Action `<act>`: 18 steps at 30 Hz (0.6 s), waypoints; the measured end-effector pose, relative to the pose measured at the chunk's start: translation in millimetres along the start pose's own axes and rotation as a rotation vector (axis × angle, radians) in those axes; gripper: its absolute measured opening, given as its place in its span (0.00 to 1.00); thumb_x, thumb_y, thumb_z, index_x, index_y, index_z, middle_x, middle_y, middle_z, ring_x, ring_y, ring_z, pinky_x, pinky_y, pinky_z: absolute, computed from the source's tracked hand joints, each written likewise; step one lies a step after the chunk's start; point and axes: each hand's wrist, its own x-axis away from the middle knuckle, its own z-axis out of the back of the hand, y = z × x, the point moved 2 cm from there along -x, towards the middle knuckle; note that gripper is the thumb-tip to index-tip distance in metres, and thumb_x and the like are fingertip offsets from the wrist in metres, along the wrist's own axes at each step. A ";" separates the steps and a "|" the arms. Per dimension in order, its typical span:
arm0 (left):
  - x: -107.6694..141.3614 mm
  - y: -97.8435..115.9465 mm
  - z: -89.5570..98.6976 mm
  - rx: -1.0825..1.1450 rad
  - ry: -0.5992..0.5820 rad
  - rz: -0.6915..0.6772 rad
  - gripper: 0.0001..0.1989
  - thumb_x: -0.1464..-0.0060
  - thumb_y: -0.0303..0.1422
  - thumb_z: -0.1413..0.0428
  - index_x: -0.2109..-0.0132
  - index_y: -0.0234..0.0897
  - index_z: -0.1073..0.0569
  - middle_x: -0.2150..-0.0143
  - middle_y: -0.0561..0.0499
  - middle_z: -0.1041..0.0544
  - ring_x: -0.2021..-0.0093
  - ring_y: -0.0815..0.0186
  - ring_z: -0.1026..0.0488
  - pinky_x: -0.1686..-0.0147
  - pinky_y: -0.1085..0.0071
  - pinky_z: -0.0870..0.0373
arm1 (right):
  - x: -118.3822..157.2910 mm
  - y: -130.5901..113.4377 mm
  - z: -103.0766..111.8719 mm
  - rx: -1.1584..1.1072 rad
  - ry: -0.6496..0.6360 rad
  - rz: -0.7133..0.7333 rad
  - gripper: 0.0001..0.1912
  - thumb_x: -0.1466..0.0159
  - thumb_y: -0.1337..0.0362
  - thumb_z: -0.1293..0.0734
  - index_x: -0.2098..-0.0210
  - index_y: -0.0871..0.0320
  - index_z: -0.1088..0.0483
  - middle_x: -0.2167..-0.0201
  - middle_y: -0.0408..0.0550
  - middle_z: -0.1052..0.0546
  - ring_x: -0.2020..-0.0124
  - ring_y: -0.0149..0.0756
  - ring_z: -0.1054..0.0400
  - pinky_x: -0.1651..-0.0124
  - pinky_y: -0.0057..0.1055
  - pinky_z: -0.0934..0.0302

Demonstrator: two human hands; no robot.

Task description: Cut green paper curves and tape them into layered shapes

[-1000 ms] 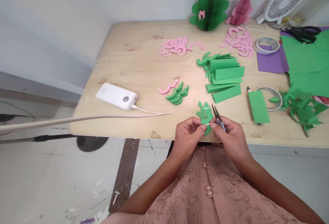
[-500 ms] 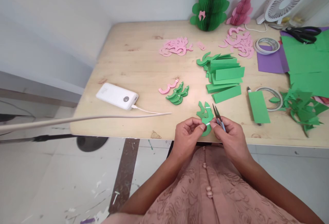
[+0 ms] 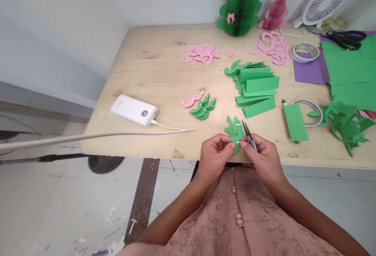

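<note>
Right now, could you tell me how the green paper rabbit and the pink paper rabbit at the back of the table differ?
The green rabbit is clearly bigger than the pink rabbit. The green rabbit stands upright; the pink rabbit leans to the right. The green rabbit wears a pink bow; none shows on the pink rabbit. Both look like ribbed paper.

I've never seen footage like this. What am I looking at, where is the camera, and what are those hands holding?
The camera sits on a person's head, looking down at their own two bare hands; there is no machine. The left hand and right hand together pinch a green paper cutout; the right also holds small snips. On the wooden table lie pink cutouts, green paper strips, a white power bank, tape rolls, black scissors, two paper rabbits and a fan.
</note>
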 end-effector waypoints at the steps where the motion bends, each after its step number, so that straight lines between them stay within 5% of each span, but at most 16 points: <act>1: -0.2 -0.4 0.2 -0.002 -0.001 -0.001 0.07 0.58 0.32 0.38 0.75 0.33 0.28 0.77 0.54 0.27 0.75 0.72 0.33 0.71 0.75 0.36 | -0.1 0.6 0.0 -0.007 -0.005 -0.005 0.11 0.44 0.57 0.33 0.75 0.58 0.32 0.85 0.35 0.46 0.83 0.25 0.55 0.82 0.24 0.60; 18: 0.5 -2.0 -1.1 0.006 -0.014 -0.002 0.08 0.58 0.32 0.37 0.74 0.33 0.27 0.76 0.53 0.27 0.75 0.72 0.33 0.71 0.76 0.34 | 0.3 -3.2 0.8 0.003 0.012 0.000 0.08 0.47 0.60 0.32 0.75 0.58 0.31 0.81 0.39 0.34 0.79 0.28 0.43 0.75 0.25 0.45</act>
